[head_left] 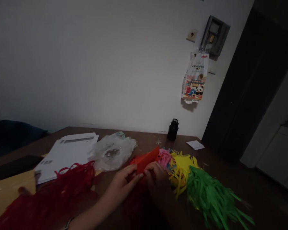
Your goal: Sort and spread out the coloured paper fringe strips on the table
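Observation:
An orange-red piece (147,160) of thin material stands up between my two hands near the table's middle. My left hand (124,182) pinches its lower left edge with thumb and fingers. My right hand (157,179) has its fingers closed on the lower right part, close to the left thumb. Beyond the right hand lie pink strips (165,157), then a yellow fringed bundle (182,166) and a green fringed bundle (210,195). Dark red strips (72,183) spread over the table left of my left arm.
White printed sheets (69,153) and a crumpled clear plastic bag (112,151) lie at the left. A tan envelope (12,195) is at the left edge. A black bottle (173,130) and white papers (195,145) stand and lie at the back, near the wall.

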`<state>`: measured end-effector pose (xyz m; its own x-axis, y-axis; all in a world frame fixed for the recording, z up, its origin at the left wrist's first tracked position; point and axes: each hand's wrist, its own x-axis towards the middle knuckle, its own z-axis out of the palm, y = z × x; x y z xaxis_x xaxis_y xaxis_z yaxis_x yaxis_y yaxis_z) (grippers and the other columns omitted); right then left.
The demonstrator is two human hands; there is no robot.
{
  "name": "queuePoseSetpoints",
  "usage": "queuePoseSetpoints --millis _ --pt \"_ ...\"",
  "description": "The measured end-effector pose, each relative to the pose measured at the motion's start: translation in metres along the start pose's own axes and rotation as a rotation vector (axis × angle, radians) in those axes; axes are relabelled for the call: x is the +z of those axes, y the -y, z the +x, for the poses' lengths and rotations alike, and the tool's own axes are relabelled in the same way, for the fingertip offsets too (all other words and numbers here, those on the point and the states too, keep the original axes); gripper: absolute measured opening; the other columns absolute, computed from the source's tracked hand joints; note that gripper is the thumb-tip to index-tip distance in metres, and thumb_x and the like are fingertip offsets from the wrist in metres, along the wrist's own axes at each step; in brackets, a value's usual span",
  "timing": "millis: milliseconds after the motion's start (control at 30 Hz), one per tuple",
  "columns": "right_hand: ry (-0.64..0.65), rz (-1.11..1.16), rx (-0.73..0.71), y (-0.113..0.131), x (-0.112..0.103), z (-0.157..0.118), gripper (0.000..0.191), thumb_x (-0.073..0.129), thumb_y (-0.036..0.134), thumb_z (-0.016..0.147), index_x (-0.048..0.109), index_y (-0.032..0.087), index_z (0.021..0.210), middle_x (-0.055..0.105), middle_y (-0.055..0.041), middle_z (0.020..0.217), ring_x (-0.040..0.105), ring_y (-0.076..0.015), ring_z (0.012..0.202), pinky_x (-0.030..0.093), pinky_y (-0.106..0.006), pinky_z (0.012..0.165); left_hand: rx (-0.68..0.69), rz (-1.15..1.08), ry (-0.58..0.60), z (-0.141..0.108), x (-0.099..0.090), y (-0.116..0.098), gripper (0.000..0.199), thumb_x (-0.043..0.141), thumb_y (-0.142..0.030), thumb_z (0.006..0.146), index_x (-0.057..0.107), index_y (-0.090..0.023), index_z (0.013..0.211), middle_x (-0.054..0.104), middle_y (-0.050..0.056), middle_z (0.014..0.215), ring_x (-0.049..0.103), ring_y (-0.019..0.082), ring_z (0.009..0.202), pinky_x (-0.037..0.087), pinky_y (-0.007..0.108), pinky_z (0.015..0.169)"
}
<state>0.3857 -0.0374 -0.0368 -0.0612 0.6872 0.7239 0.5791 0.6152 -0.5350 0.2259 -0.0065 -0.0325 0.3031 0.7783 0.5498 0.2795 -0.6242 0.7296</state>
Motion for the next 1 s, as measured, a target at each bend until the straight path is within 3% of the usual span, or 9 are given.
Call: queuePoseSetpoints --millis 333,533,700,867,1000 --pt "-0.121 -0.105 0.022 0.001 -0.01 -0.002 0.016 0.044 0.024 0.097 0.056 0.022 0.086 0.064 0.0004 0.082 0.058 -0.0174 0.078 0.04 -0.028 0.072 0.027 0.126 -0.025 -0.007 -0.009 0.001 0.034 0.044 -0.038 0.093 0.057 -0.021 0.067 0.059 -0.002 0.063 0.056 0.015 0.061 0.043 0.024 0.057" --pt "-0.082 -0.142 -0.043 0.002 -0.009 -0.006 0.006 0.051 0.028 0.094 0.056 0.024 0.093 0.064 -0.0006 0.088 0.057 -0.0205 0.083 0.041 -0.033 0.075 0.127 0.238 -0.053 -0.009 -0.009 0.0 0.03 0.042 -0.031 0.093 0.058 -0.021 0.07 0.065 0.001 0.068 0.062 0.017 0.064 0.047 0.026 0.06" --pt "-0.078 -0.22 -0.17 0.013 -0.004 -0.007 0.028 0.067 0.033 0.083 0.051 0.022 0.104 0.063 -0.004 0.095 0.054 -0.0239 0.086 0.041 -0.038 0.078 0.219 0.333 -0.047 -0.011 -0.008 -0.002 0.025 0.043 -0.026 0.092 0.061 -0.021 0.076 0.068 0.002 0.07 0.066 0.017 0.063 0.051 0.026 0.057" --pt "-0.192 -0.434 -0.204 0.014 0.004 -0.005 0.014 0.048 0.018 0.092 0.05 0.018 0.106 0.061 -0.0051 0.086 0.053 -0.0229 0.077 0.04 -0.037 0.073 0.325 0.437 -0.023 -0.014 -0.004 -0.002 0.022 0.042 -0.023 0.094 0.063 -0.023 0.086 0.071 0.001 0.075 0.069 0.016 0.067 0.055 0.025 0.06" --pt "-0.247 -0.601 -0.365 0.008 -0.003 0.001 0.023 0.037 0.008 0.094 0.055 0.018 0.105 0.059 -0.0019 0.076 0.051 -0.02 0.071 0.037 -0.037 0.078 0.41 0.542 -0.023 -0.014 -0.006 0.005 0.026 0.041 -0.025 0.096 0.066 -0.022 0.093 0.074 0.004 0.085 0.07 0.02 0.075 0.057 0.03 0.067"
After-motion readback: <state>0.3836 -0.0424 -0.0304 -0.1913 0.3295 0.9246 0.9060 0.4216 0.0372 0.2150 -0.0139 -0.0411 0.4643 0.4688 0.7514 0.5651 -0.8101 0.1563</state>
